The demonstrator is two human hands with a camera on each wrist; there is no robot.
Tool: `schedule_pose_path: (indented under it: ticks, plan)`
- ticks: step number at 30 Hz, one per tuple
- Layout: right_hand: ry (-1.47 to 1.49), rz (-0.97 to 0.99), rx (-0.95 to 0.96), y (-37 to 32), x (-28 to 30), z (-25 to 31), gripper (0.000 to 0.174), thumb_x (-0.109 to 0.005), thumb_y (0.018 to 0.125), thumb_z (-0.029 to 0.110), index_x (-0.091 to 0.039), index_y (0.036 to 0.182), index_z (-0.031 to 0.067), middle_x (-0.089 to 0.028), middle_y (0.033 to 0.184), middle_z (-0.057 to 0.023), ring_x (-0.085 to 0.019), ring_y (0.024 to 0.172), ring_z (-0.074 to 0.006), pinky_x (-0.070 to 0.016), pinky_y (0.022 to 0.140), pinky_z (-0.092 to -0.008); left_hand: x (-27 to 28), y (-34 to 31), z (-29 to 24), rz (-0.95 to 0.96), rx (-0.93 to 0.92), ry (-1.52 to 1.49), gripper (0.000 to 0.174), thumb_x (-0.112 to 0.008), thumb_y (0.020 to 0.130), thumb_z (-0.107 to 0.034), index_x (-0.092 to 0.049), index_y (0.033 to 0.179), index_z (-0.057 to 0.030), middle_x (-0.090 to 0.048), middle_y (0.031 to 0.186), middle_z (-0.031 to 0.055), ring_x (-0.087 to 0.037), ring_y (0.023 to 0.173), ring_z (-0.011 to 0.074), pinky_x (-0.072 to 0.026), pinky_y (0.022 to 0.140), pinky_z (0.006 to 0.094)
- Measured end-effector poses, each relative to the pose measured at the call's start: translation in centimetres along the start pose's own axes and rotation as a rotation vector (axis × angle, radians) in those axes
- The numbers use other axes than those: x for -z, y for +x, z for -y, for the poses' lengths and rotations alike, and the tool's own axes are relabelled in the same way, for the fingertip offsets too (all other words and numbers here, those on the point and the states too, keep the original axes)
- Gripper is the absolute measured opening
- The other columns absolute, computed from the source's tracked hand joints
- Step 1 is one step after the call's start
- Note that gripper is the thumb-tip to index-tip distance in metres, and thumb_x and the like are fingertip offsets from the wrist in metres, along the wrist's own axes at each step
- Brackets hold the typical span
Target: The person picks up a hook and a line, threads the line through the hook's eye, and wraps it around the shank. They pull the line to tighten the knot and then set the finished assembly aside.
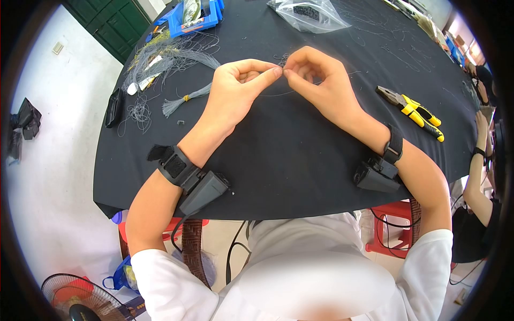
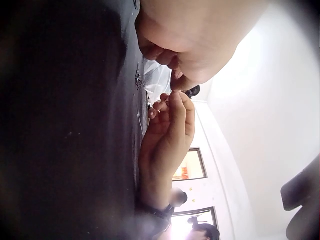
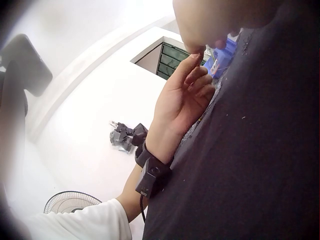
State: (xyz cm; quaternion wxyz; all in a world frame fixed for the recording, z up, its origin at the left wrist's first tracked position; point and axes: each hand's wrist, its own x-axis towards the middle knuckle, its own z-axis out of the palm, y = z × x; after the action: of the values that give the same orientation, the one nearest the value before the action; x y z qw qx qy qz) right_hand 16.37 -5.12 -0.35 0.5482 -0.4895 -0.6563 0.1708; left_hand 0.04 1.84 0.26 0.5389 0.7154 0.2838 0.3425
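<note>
In the head view, my left hand (image 1: 235,91) and right hand (image 1: 326,88) meet at the fingertips over the black-covered table. Each pinches with thumb and index finger at the same spot. A thin grey strand (image 1: 278,96) loops below the two hands, wire or line by its look; whatever else sits in the pinch is hidden by the fingertips. From the left wrist view, the right hand (image 2: 167,135) shows its thumb and index finger pressed together against the left fingertips. The right wrist view has the left hand (image 3: 182,100) with its other fingers loosely bent.
Yellow-black pliers (image 1: 412,111) lie to the right. On the left are a tied bundle of strands (image 1: 184,100), a tangled heap (image 1: 160,61) and a black case (image 1: 114,108). A blue bin (image 1: 195,24) and clear plastic bag (image 1: 316,18) stand farther back. Another person's arm (image 1: 476,166) is at right.
</note>
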Motion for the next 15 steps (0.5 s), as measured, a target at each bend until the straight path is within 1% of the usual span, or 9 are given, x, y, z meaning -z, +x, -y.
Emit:
schedule_pose_path:
  ticks: [3, 6, 7, 9, 10, 12, 13, 15]
  plan:
    - [-0.022, -0.034, 0.012, 0.0, -0.2, -0.4, 0.009, -0.061, 0.076, 0.007, -0.06, 0.085, 0.0036, -0.056, 0.069, 0.003, -0.047, 0.058, -0.0016, -0.0338, 0.05, -0.0185, 0.1, -0.1, -0.2, -0.028, -0.005, 0.011, 0.018, -0.064, 0.082, -0.018, -0.066, 0.092, -0.0041, -0.059, 0.071, -0.0063, -0.04, 0.058, -0.0021, -0.0269, 0.05, 0.0149]
    - [0.076, -0.126, -0.01, 0.0, -0.4, -0.7, 0.012, -0.062, 0.076, 0.008, -0.061, 0.088, 0.0025, -0.052, 0.063, 0.0042, -0.045, 0.056, -0.0013, -0.0345, 0.049, -0.0188, 0.0, -0.2, -0.4, -0.085, -0.04, -0.054, 0.018, -0.064, 0.082, -0.019, -0.066, 0.093, -0.0042, -0.059, 0.074, -0.0062, -0.039, 0.057, -0.0018, -0.0267, 0.05, 0.015]
    - [0.056, -0.05, -0.034, -0.1, -0.3, -0.5, 0.013, -0.063, 0.076, 0.008, -0.061, 0.088, 0.0021, -0.05, 0.061, 0.004, -0.044, 0.054, -0.0018, -0.0347, 0.049, -0.0194, -0.1, -0.2, -0.5, -0.106, -0.057, -0.088, 0.018, -0.064, 0.082, -0.019, -0.066, 0.093, -0.0042, -0.059, 0.074, -0.0062, -0.039, 0.057, -0.0017, -0.0265, 0.05, 0.0151]
    - [0.018, 0.099, -0.085, -0.4, -0.1, 0.0, 0.016, -0.064, 0.076, 0.009, -0.062, 0.089, 0.0013, -0.046, 0.057, 0.0036, -0.042, 0.052, -0.0027, -0.0351, 0.049, -0.0205, -0.3, -0.4, -1.1, -0.079, -0.08, -0.146, 0.018, -0.064, 0.082, -0.019, -0.065, 0.092, -0.0043, -0.057, 0.073, -0.0066, -0.037, 0.057, -0.001, -0.027, 0.051, 0.0158]
    - [0.006, 0.163, -0.056, -0.4, -0.1, 0.1, 0.016, -0.065, 0.076, 0.01, -0.062, 0.089, 0.0011, -0.045, 0.056, 0.0031, -0.041, 0.051, -0.0032, -0.0349, 0.048, -0.0209, -0.3, -0.5, -1.3, -0.066, -0.091, -0.175, 0.018, -0.063, 0.082, -0.019, -0.065, 0.092, -0.0043, -0.055, 0.072, -0.0068, -0.037, 0.057, -0.0006, -0.0272, 0.052, 0.0161]
    - [-0.017, 0.292, 0.001, -0.4, -0.2, 0.4, 0.018, -0.066, 0.075, 0.011, -0.062, 0.089, 0.0008, -0.044, 0.055, 0.0022, -0.039, 0.049, -0.0043, -0.0347, 0.048, -0.0216, -0.4, -0.8, -1.5, -0.002, -0.058, -0.267, 0.018, -0.062, 0.082, -0.019, -0.064, 0.092, -0.0039, -0.052, 0.069, -0.007, -0.036, 0.058, 0.0003, -0.028, 0.053, 0.0171]
    - [-0.04, 0.3, -0.027, -0.4, -0.2, 0.7, 0.018, -0.066, 0.075, 0.012, -0.062, 0.089, 0.0009, -0.044, 0.054, 0.0006, -0.038, 0.049, -0.0055, -0.0343, 0.047, -0.0227, -0.5, -0.8, -1.5, 0.029, -0.041, -0.313, 0.018, -0.062, 0.083, -0.019, -0.063, 0.092, -0.0037, -0.051, 0.068, -0.0072, -0.036, 0.058, 0.0008, -0.0284, 0.054, 0.0175]
    - [-0.029, 0.283, -0.041, -0.4, -0.2, 0.3, 0.017, -0.066, 0.076, 0.011, -0.062, 0.09, 0.0011, -0.047, 0.055, 0.0006, -0.039, 0.049, -0.0052, -0.0348, 0.047, -0.0223, 0.0, -0.7, -1.4, 0.096, -0.051, -0.376, 0.018, -0.062, 0.083, -0.017, -0.064, 0.092, -0.0026, -0.055, 0.068, -0.0036, -0.046, 0.061, 0.0027, -0.0324, 0.055, 0.0167]
